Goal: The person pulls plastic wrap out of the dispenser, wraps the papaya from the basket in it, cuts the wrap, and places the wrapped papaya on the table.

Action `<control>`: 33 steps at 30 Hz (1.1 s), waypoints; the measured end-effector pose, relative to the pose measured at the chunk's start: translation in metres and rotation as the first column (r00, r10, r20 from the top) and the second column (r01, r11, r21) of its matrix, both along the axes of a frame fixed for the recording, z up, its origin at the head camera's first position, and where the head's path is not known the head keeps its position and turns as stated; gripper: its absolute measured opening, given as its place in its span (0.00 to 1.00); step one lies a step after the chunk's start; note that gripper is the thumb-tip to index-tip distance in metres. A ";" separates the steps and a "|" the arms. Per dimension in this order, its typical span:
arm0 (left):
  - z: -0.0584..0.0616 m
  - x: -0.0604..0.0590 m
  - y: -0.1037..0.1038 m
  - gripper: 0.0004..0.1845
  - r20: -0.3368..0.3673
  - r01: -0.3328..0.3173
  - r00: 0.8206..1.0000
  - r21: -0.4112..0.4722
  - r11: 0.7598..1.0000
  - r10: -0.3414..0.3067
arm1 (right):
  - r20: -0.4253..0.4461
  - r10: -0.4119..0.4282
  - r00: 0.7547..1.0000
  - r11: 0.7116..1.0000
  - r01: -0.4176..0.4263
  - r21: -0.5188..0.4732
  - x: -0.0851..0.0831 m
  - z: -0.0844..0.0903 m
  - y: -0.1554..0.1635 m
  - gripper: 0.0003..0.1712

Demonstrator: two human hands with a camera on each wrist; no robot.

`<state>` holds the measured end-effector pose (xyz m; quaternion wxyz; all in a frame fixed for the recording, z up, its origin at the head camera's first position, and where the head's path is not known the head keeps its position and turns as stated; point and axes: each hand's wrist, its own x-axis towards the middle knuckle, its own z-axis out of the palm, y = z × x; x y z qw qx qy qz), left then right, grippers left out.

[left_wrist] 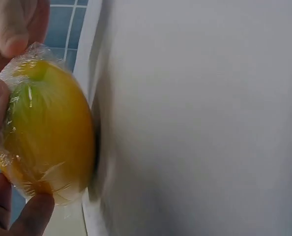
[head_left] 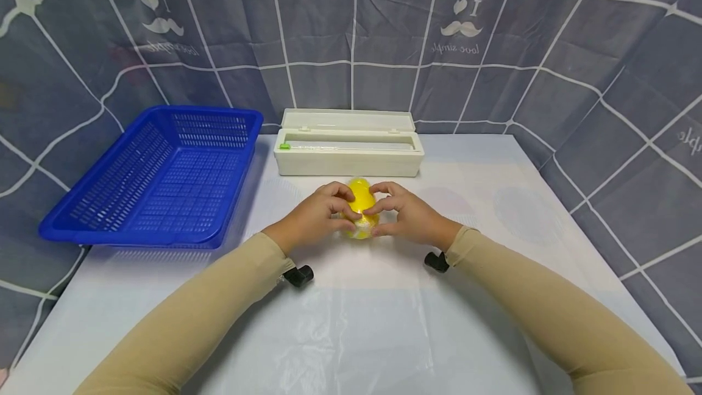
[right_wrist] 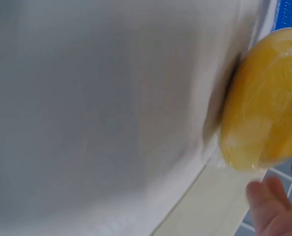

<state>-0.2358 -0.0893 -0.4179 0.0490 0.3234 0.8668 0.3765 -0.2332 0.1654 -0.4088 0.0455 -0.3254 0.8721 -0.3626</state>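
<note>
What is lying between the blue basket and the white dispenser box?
Nothing: the head view shows only a bare strip of table between the blue basket and the white dispenser box.
</note>
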 end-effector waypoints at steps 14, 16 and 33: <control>-0.005 -0.010 -0.005 0.05 0.117 0.028 0.993 0.012 1.000 -0.029 | -0.040 -0.010 0.999 1.000 0.011 0.021 -0.002 -0.006 0.000 0.10; -0.006 -0.010 -0.005 0.04 0.100 0.032 0.994 0.005 0.999 -0.032 | -0.043 -0.018 0.999 1.000 0.019 0.013 -0.001 -0.007 0.000 0.09; -0.003 -0.007 -0.003 0.04 0.057 0.059 0.997 -0.029 0.998 -0.057 | -0.074 -0.029 0.997 0.999 0.027 -0.024 0.004 -0.013 0.001 0.07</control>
